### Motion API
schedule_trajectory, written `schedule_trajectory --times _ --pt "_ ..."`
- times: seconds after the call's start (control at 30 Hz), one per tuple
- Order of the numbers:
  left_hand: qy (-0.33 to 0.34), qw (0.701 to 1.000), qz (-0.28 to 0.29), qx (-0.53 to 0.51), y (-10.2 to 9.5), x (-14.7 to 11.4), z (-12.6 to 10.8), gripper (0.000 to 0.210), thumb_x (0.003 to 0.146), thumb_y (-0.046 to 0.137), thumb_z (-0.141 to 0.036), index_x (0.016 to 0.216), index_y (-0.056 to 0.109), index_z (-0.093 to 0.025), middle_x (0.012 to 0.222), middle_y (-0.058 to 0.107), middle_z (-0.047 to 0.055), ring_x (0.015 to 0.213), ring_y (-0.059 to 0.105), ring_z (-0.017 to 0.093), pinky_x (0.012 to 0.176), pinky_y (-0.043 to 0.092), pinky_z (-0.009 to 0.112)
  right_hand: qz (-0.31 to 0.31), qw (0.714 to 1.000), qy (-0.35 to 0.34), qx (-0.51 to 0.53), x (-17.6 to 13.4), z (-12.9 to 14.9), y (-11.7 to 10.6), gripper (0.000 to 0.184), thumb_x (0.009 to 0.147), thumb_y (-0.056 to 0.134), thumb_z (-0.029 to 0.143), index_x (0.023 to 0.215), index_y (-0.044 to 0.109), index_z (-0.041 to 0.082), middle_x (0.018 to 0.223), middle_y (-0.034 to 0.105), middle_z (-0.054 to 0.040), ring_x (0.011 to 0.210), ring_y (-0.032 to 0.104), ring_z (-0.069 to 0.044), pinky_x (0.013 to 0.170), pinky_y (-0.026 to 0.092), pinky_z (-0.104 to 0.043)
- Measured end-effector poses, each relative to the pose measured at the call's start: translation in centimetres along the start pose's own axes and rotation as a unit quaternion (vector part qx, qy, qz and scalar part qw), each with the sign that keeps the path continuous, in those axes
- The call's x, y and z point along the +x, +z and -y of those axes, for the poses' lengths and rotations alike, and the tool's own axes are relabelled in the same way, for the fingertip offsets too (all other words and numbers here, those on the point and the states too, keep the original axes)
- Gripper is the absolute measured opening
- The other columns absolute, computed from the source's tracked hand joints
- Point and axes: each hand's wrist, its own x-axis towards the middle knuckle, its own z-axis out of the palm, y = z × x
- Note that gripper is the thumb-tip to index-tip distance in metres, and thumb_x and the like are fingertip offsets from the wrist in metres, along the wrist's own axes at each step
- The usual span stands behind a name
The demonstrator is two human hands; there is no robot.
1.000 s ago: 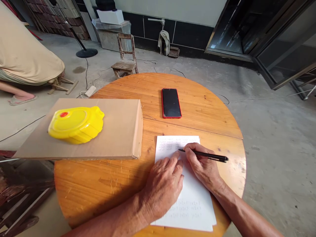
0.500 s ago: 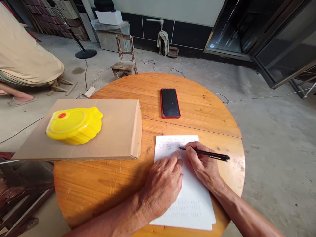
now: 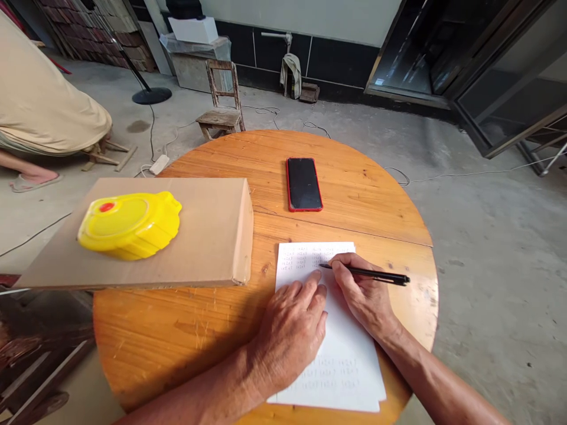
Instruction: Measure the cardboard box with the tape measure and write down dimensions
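Note:
Sheets of white paper [image 3: 341,330] lie on the round wooden table [image 3: 372,195], with rows of small handwritten characters near the top and more near the bottom. My left hand [image 3: 295,330] rests flat on the paper's left side, fingers stretched out, holding nothing. Between the thumb and fingers of my right hand [image 3: 363,292] is a black pen [image 3: 376,274]. Its tip touches or hovers just over the upper rows of writing, close to my left index fingertip; I cannot tell which. Part of the writing is hidden under my hands.
A cardboard box [image 3: 204,236] overhangs the table's left edge, bearing a yellow plastic container [image 3: 133,227] with a red spot. Beyond the paper lies a red-cased phone [image 3: 304,184]. A small wooden chair [image 3: 224,103] stands behind the table. At far left, a person's foot [image 3: 35,179] shows.
The whole view has shifted very slightly to the left. Both hands and the pen keep nearly the same place on the paper.

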Motion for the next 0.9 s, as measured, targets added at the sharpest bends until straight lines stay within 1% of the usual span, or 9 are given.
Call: schedule_trajectory --times 0.2,0.37,0.43,0.67,0.9 --pt "-0.003 1.0 0.003 -0.005 -0.01 -0.03 0.04 0.031 0.089 0.052 -0.015 0.119 0.059 -0.014 0.131 0.06 0.012 0.096 0.064 0.026 0.083 0.056 0.045 0.002 1.0 -0.01 -0.003 0.06 -0.09 0.03 0.014 0.087 0.052 0.021 0.077 0.061 0.02 0.068 0.062 0.0008 0.061 0.055 -0.014 0.06 0.044 -0.027" --pt "0.0 1.0 -0.001 -0.001 0.12 -0.1 0.18 0.031 0.09 0.051 -0.016 0.12 0.059 -0.013 0.138 0.057 0.011 0.097 0.063 0.026 0.085 0.055 0.044 -0.003 0.998 0.034 0.045 -0.12 -0.12 -0.33 0.018 0.09 0.051 0.027 0.075 0.059 0.021 0.054 0.052 0.0048 0.047 0.044 -0.012 0.047 0.037 -0.025" --pt "0.005 1.0 -0.002 -0.001 0.14 -0.09 0.21 0.03 0.091 0.051 -0.016 0.12 0.059 -0.013 0.139 0.056 0.011 0.098 0.063 0.026 0.086 0.055 0.044 -0.003 0.997 0.045 0.055 -0.18 -0.14 -0.41 0.018 0.09 0.052 0.028 0.075 0.058 0.022 0.053 0.051 0.0052 0.046 0.043 -0.011 0.045 0.035 -0.025" --pt "0.0 1.0 0.011 -0.005 0.01 0.09 0.04 0.029 0.09 0.051 -0.015 0.117 0.06 -0.013 0.137 0.058 0.012 0.098 0.063 0.027 0.084 0.055 0.045 0.005 0.999 0.025 0.047 -0.27 -0.67 -0.23 0.014 0.091 0.052 0.026 0.081 0.061 0.021 0.052 0.048 0.0058 0.045 0.041 -0.011 0.045 0.034 -0.025" --pt "0.002 1.0 0.004 0.0 0.1 0.07 0.14 0.027 0.089 0.052 -0.015 0.115 0.06 -0.014 0.135 0.059 0.012 0.094 0.064 0.026 0.081 0.056 0.045 0.012 0.999 0.026 0.041 -0.27 -0.79 -0.05 0.014 0.091 0.051 0.024 0.081 0.061 0.021 0.054 0.048 0.0061 0.046 0.04 -0.011 0.047 0.034 -0.025"
